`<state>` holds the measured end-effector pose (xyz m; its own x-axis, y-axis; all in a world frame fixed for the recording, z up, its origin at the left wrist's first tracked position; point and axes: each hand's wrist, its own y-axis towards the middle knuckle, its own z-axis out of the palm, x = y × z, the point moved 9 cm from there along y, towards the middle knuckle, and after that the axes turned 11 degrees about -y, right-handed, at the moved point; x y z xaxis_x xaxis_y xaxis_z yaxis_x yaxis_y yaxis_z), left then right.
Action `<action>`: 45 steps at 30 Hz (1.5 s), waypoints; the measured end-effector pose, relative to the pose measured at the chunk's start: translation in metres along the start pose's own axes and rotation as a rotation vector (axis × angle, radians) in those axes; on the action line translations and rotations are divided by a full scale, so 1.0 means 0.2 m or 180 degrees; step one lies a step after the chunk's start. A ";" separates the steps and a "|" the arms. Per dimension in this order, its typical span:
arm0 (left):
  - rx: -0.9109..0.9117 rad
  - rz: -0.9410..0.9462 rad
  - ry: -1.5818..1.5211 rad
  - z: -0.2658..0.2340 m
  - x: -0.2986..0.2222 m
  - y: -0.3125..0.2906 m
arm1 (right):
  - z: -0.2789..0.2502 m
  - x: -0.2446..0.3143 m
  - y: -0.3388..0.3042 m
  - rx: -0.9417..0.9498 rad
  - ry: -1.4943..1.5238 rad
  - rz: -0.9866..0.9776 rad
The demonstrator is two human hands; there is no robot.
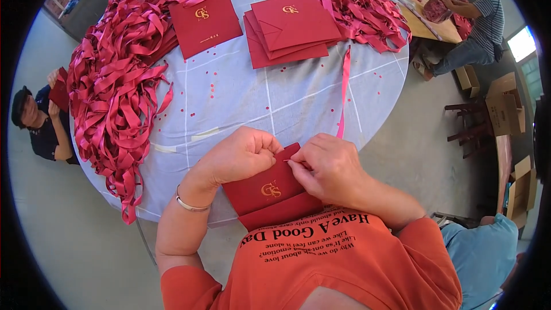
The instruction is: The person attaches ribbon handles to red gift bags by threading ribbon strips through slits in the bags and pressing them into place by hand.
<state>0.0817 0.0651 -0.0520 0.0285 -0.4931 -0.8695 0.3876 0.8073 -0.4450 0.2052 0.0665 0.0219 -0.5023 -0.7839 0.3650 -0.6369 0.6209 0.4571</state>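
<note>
A red paper gift bag [264, 186] with a gold emblem lies tilted against my chest, at the table's near edge. My left hand [248, 154] is closed, its curled fingers gripping the bag's upper edge. At the same edge my right hand [330, 166] is closed in a pinch; a thin pale tip shows at its thumb and forefinger. A pink-red ribbon [345, 89] runs from the table down behind this hand, where its end is hidden. Farther off lie a stack of red bags [298, 28] and a single red bag [205, 26].
Heaped red ribbons [123, 80] cover the left of the white-covered round table [229, 109]; another ribbon pile [367, 11] lies at the back right. Small red dots are scattered over the cloth. One person [43, 117] stands left, another [479, 23] works at a far-right table. Cardboard boxes [505, 106] stand right.
</note>
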 end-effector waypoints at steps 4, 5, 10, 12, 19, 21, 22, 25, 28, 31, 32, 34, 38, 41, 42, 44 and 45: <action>-0.0022 0.0044 0.0038 -0.01 0.01 0.00 | 0.01 0.10 0.00 0.0031 -0.0712 -0.0398; -0.0037 -0.0007 -0.0024 -0.01 0.01 0.00 | 0.02 0.12 -0.01 0.0042 -0.0864 -0.0504; -0.0012 0.0043 0.0069 0.00 0.00 0.00 | 0.02 0.14 -0.02 0.0071 -0.1027 -0.0666; 0.0011 0.0078 0.0103 0.00 0.00 0.00 | 0.02 0.16 -0.02 0.0108 -0.1175 -0.0691; 0.0198 -0.0249 -0.0295 0.01 0.01 -0.01 | -0.05 -0.02 -0.05 -0.0312 0.0290 -0.0151; 0.0185 -0.0300 -0.0283 0.01 0.01 0.00 | -0.06 -0.06 -0.09 -0.0395 0.0534 -0.0013; 0.0167 -0.0327 -0.0312 0.01 0.02 0.00 | -0.06 -0.08 -0.10 -0.0402 0.0539 -0.0001; 0.0168 -0.0376 -0.0397 0.01 0.03 0.01 | -0.08 -0.08 -0.11 -0.0525 0.0560 -0.0034; 0.0174 -0.0409 -0.0439 0.01 0.03 0.01 | -0.10 -0.06 -0.11 -0.0626 0.0371 -0.0187; 0.0148 -0.0371 -0.0442 0.00 0.04 0.01 | -0.10 0.00 -0.11 -0.0632 0.0385 -0.0457; 0.0137 -0.0312 -0.0467 0.00 0.03 0.01 | -0.08 0.01 -0.11 -0.0619 0.0352 -0.0514; 0.0167 -0.0337 -0.0476 0.00 0.04 0.01 | -0.06 0.03 -0.10 -0.0604 0.0322 -0.0569; 0.0217 -0.0364 -0.0451 0.01 0.05 0.01 | -0.04 0.03 -0.08 -0.0620 0.0342 -0.0479; 0.0310 -0.0413 -0.0318 0.02 0.04 0.00 | -0.01 0.02 -0.08 -0.0587 0.0332 -0.0415; 0.0309 -0.0409 -0.0323 0.02 0.04 0.00 | -0.01 0.01 -0.08 -0.0597 0.0316 -0.0381; 0.0281 -0.0390 -0.0251 0.02 0.05 0.00 | 0.00 0.03 -0.06 -0.0525 0.0296 -0.0415; 0.0286 -0.0389 -0.0255 0.02 0.04 0.00 | 0.00 0.04 -0.06 -0.0457 0.0273 -0.0442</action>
<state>0.0857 0.0596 -0.0590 0.0481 -0.6130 -0.7887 0.4734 0.7092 -0.5224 0.2087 0.0536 0.0190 -0.3599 -0.8626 0.3555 -0.6035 0.5059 0.6163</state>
